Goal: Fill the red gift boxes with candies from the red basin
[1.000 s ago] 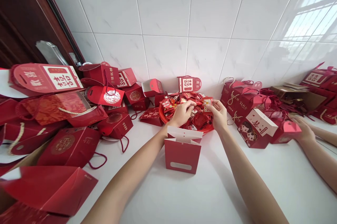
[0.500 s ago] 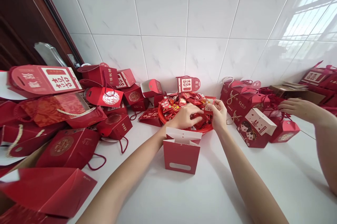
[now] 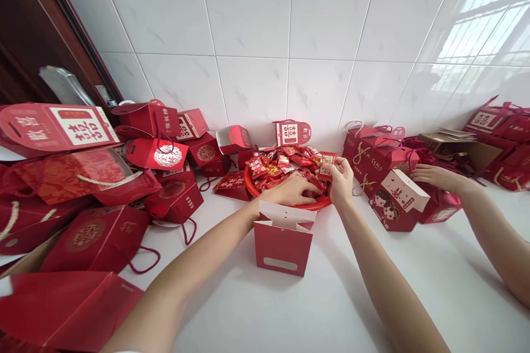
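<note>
Packet [image 3: 327,167] pinched between right fingers [image 3: 344,164]; left fingers [image 3: 307,187] among sweets [image 3: 285,161], grip unclear.

Plenty of light here, pale and cool like daylight, and there's the giveaway: a barred window's reflection [image 3: 476,27] blazing white at upper right on the glossy tiled wall [image 3: 248,16]! Over on the left, the door [image 3: 25,43] sinks into deep brown gloom, its metal handle [image 3: 66,87] catching a shine. Soft, faint-edged shadows stretch over the white tabletop [image 3: 323,314] beside the forearms, and small glints dot the wrapped packets [image 3: 285,161]. Focus holds nicely on the upright red box [image 3: 284,248]; the finest lettering goes mushy. And the wide lens bends things: tile lines fan outward, the big lower-left carton [image 3: 62,309] stretched and softened.
</note>
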Motion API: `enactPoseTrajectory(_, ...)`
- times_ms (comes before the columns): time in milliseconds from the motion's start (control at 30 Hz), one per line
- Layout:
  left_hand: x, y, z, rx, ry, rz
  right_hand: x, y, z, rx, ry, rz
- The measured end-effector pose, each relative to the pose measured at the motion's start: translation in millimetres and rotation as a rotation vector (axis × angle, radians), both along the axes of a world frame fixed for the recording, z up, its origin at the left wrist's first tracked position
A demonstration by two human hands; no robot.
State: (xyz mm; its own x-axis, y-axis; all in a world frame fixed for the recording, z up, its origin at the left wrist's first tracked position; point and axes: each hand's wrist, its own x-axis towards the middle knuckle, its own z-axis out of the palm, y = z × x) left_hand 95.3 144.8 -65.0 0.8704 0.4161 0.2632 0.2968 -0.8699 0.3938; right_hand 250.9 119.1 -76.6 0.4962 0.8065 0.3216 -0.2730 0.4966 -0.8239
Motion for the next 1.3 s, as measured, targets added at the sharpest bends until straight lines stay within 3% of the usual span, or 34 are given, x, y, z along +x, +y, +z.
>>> enactPoseTrajectory(200, 2.5, -0.5, 0.8, -0.013, 0.028, -0.037, 0.7, 0.1, -1.3, 0.001, -0.021, -0.011)
enactPoseTrajectory(433, 2.1, -2.0, 0.1, -0.032, -0.341, 0.370, 0.0, -1.6, 0.2, -0.007, -0.032, -0.004)
enactPoseTrajectory(767, -1.4, 4.0, -2.9, -0.036, -0.516, 0.592, -0.4, -3.6, -0.7, -0.007, -0.077, 0.009)
enactPoseTrajectory(1067, 0.0, 4.9, -6.7, 0.147, -0.510, 0.405, -1.4, -5.2, 2.2, -0.025, -0.048, 0.015)
enactPoseTrajectory(1300, 3.6, -2.7, -0.4, 0.149, -0.159, 0.064, 0.4, -2.7, -1.3, -0.026, -0.066, -0.014)
